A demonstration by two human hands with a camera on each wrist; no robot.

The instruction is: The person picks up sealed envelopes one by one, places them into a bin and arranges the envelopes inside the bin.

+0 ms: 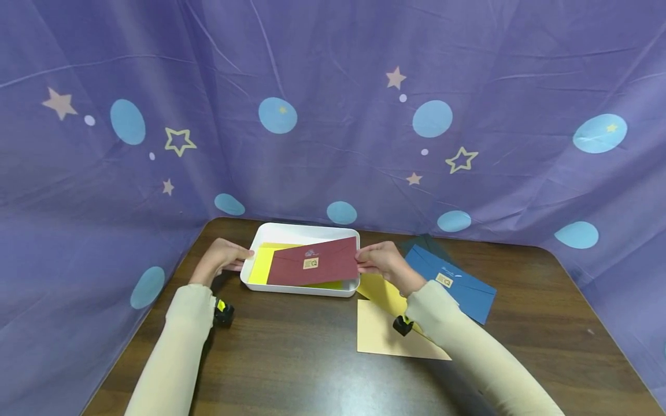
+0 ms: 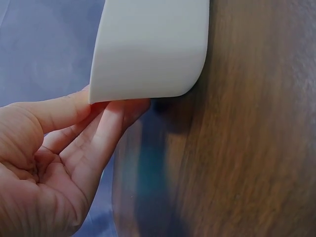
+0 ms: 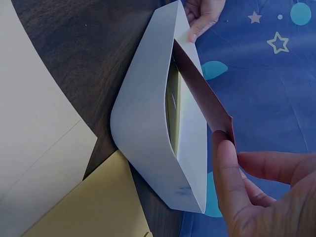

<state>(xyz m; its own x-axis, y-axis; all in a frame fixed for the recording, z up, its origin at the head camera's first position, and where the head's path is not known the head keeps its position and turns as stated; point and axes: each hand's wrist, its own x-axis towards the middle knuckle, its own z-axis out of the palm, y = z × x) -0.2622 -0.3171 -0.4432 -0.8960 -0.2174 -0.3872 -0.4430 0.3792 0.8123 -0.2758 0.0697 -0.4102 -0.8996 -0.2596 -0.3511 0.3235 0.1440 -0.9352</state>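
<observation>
My left hand [image 1: 221,258] pinches the left rim of a white tray [image 1: 299,290], thumb on the rim and fingers against the outer wall. In the left wrist view the tray's wall [image 2: 148,54] stands just past the fingertips. Between thumb and fingers, my right hand [image 1: 384,263] holds the right end of a maroon envelope [image 1: 333,263] with a small pale label. The envelope slants over the tray, its held end above the rim in the right wrist view. Under it, a bright yellow envelope [image 1: 260,266] lies inside the tray.
Right of the tray, a blue envelope [image 1: 473,294] overlaps a dark green envelope [image 1: 437,248]. A mustard envelope [image 1: 377,287] and a cream envelope [image 1: 382,332] lie beneath my right forearm. Purple patterned cloth [image 1: 333,115] hangs behind the brown wooden table [image 1: 281,358].
</observation>
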